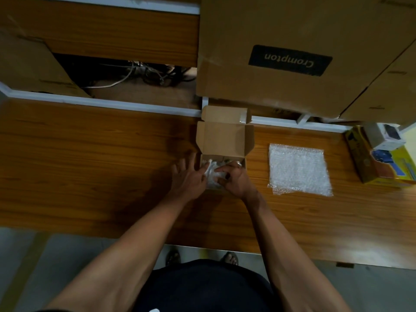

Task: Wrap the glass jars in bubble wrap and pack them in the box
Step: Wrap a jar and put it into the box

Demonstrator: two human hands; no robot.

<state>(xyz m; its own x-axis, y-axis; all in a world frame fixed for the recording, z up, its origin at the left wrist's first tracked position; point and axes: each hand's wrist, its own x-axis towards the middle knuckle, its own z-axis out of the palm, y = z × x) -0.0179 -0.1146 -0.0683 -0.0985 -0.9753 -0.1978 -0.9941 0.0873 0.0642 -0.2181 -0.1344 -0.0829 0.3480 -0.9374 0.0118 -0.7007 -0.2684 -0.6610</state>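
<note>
Both hands cover most of the small brown cardboard box, so what sits inside its bubble wrap cannot be seen. At 3 o'clock, the yellow box with a blue picture is cut off by the edge. The big brown carton with a black label runs off the top at 1 o'clock.

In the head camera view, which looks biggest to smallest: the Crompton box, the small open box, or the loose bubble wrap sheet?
1. Crompton box, clearly largest.
2. Bubble wrap sheet and small open box look about alike; hands hide part of the box, so I won't rank them.
</note>
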